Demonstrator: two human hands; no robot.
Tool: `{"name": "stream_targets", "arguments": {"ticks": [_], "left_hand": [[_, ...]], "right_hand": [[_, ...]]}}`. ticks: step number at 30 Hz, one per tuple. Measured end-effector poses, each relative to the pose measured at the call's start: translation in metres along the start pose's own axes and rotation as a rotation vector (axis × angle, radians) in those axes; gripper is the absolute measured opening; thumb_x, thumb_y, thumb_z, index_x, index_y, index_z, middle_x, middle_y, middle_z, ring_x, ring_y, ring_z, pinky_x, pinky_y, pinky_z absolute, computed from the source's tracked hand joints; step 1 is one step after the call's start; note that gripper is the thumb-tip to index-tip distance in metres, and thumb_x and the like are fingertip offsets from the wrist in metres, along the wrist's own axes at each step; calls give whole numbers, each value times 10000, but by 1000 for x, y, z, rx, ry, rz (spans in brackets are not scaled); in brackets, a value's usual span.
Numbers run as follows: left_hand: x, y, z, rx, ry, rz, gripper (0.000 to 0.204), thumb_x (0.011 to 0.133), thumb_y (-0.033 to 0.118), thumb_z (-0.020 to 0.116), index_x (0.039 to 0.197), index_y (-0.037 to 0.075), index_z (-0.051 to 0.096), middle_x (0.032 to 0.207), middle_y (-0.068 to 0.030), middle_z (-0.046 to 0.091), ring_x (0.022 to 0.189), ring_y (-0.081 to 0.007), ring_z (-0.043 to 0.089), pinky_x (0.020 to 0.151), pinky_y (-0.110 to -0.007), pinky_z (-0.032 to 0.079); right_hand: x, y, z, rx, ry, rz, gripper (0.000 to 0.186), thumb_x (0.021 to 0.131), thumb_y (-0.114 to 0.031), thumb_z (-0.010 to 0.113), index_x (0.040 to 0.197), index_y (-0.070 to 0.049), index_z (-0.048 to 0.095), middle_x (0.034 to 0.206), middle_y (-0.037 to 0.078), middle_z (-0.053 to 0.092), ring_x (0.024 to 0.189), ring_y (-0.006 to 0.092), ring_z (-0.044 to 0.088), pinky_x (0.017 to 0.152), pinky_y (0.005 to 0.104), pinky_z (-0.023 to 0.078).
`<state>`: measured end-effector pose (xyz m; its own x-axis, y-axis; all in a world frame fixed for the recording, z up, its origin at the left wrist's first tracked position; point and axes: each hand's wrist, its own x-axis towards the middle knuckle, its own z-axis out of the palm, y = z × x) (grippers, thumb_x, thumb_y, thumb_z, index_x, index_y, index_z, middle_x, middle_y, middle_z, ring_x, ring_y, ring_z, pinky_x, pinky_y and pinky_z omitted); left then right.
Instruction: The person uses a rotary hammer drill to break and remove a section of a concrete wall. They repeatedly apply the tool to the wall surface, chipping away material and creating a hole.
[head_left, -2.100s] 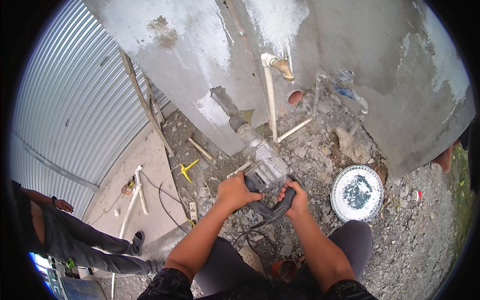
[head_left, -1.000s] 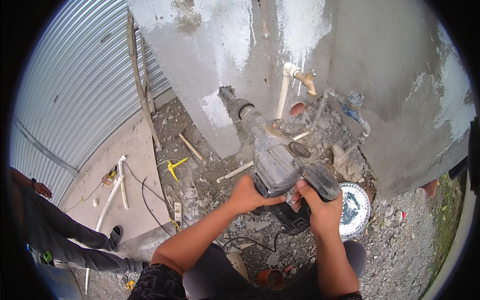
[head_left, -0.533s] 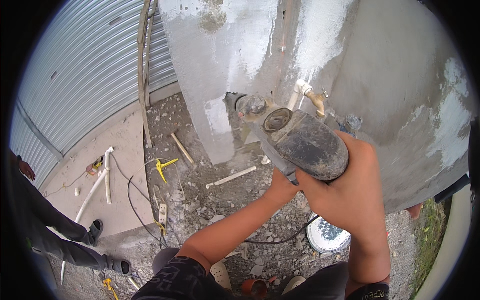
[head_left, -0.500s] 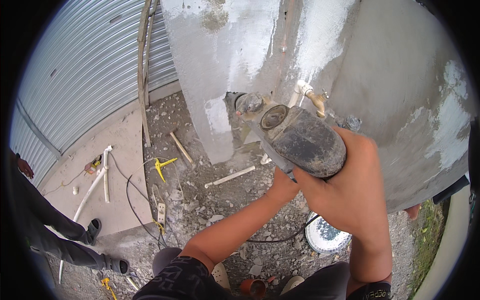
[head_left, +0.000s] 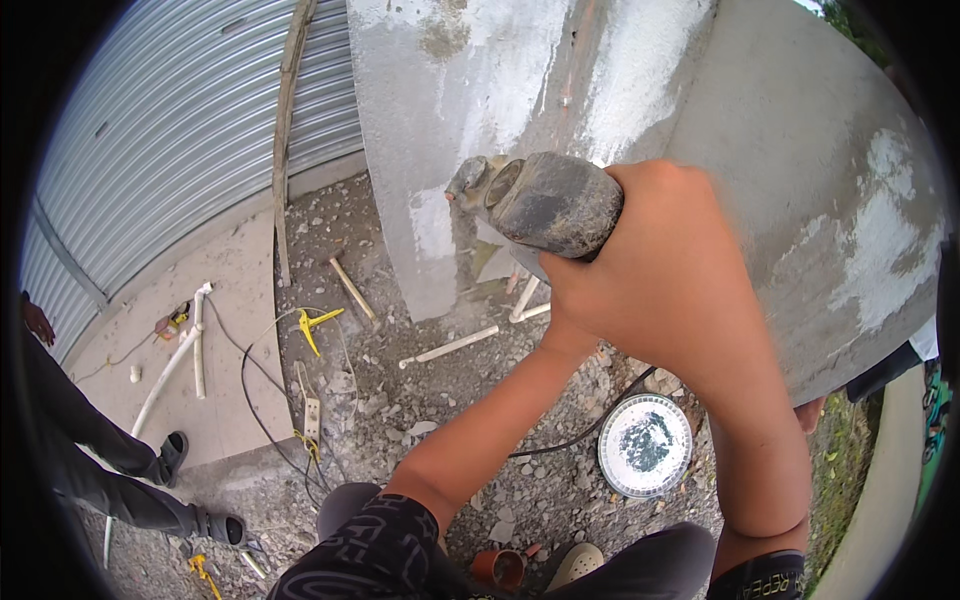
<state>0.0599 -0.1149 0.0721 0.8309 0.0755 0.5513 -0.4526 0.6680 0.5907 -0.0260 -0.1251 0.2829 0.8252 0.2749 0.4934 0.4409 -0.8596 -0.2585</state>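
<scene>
A dusty dark-grey power tool, by its shape a rotary hammer (head_left: 560, 205), is held up in front of the grey plastered wall (head_left: 430, 150). My right hand (head_left: 650, 240) is closed round its rear end. My left hand (head_left: 575, 335) holds it from below, mostly hidden behind the right hand, with its fingers out of sight. The tool's front end points away toward the lower wall, where the plaster is broken. Its tip cannot be seen. A black cord (head_left: 590, 430) runs across the rubble below my hands.
White plastic pipes (head_left: 450, 347) and a hammer (head_left: 352, 288) lie on rubble. Nearby are a yellow tool (head_left: 318, 328), a power strip (head_left: 312, 418) and a white round lid or tray (head_left: 645, 445). An orange pot (head_left: 498, 568) stands by my feet. Another person (head_left: 130, 460) stands left.
The rotary hammer has moved up and left, with both hands on it. My right hand now covers the place where the wall tap showed. The view has shifted slightly.
</scene>
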Motion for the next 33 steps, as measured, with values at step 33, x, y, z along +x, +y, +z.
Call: {"name": "stream_targets", "arguments": {"ticks": [33], "left_hand": [[-123, -39, -69, 418, -308, -255, 1128, 593, 337, 1041, 1508, 18, 464, 1441, -128, 611, 1321, -250, 595, 1127, -407, 470]], "right_hand": [[-198, 71, 53, 651, 136, 319, 246, 814, -90, 800, 1019, 35, 741, 859, 131, 790, 799, 182, 773, 739, 329, 575]]}}
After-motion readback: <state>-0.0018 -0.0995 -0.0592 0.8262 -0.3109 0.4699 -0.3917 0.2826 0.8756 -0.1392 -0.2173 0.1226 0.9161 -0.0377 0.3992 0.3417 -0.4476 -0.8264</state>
